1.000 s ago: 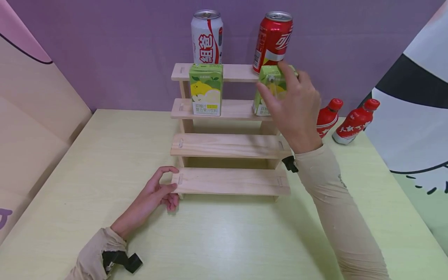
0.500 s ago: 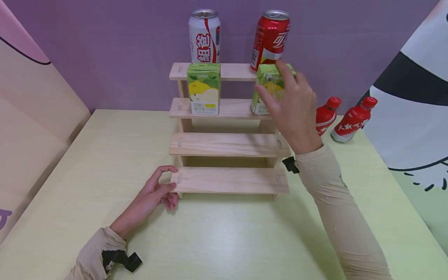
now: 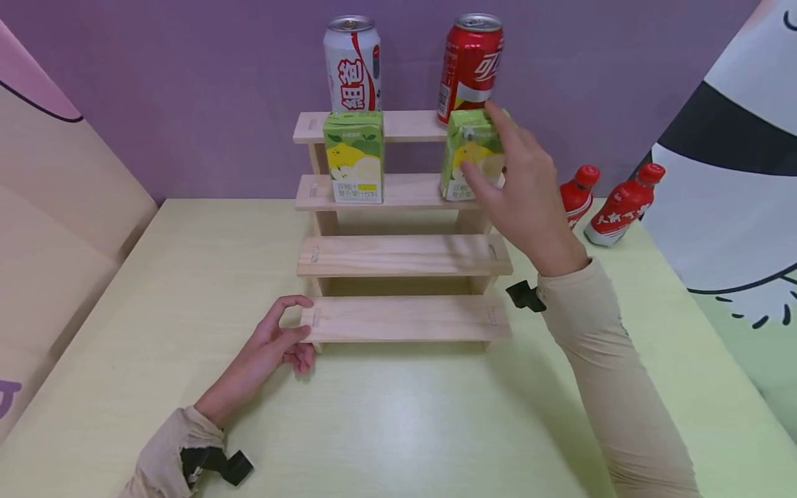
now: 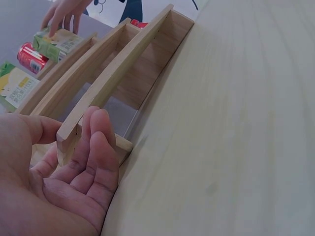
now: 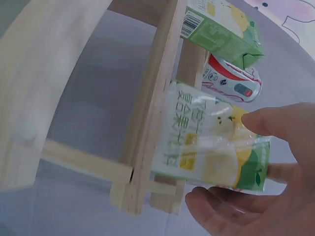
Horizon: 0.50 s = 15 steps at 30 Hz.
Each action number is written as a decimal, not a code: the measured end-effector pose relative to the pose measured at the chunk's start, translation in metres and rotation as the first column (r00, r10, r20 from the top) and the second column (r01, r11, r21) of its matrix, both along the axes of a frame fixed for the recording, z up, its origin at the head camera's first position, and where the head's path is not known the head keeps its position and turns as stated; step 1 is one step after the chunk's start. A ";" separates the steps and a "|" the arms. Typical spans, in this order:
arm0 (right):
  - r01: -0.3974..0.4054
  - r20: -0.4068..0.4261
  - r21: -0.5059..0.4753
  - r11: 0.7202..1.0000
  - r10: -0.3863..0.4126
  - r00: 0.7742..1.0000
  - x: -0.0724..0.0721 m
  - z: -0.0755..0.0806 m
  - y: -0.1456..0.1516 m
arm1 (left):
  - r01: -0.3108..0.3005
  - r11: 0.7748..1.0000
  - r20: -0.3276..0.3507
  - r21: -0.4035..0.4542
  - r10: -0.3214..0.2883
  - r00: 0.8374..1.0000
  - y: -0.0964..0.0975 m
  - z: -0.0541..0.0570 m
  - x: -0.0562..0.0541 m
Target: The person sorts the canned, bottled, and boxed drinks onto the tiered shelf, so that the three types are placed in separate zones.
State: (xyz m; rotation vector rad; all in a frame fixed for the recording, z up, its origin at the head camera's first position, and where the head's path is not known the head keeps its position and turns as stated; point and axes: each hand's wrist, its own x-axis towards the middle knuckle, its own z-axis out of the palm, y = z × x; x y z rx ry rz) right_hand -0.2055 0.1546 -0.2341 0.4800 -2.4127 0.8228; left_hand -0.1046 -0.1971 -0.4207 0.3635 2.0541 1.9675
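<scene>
A stepped wooden display rack (image 3: 398, 318) stands on the table. My left hand (image 3: 270, 346) grips the left end of its lowest step, thumb and fingers around the board in the left wrist view. On the second step from the top, my right hand (image 3: 532, 187) is at the right green juice carton (image 3: 465, 142). The thumb lies in front of its face and the other fingers are along its right side, loosely spread. That carton (image 5: 211, 142) stands upright on the board; whether every finger touches it, I cannot tell. A matching juice carton (image 3: 355, 159) stands to the left.
On the top step stand a white can (image 3: 353, 66) and a red can (image 3: 471, 66), behind the cartons. Two small red-capped bottles (image 3: 625, 207) stand on the table (image 3: 386, 422) right of the rack, one partly behind my right hand. A purple backdrop (image 3: 236, 104) closes the rear.
My right hand has shifted slightly right relative to the carton, its thumb coming off the left edge to in front of the face. The head view has panned slightly. My left hand keeps its grip.
</scene>
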 end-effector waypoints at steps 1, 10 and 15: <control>-0.012 0.004 0.001 1.000 0.012 1.000 0.002 0.000 0.002 | -0.001 1.000 -0.001 0.001 0.001 1.000 0.000 0.000 0.000; -0.005 -0.083 0.049 0.999 0.009 0.996 0.014 -0.005 0.019 | -0.007 1.000 0.008 -0.005 0.007 1.000 0.001 0.000 0.000; 0.003 -0.117 0.046 0.999 0.003 0.993 0.020 -0.007 0.024 | -0.006 1.000 0.008 -0.003 0.006 1.000 0.002 0.001 0.000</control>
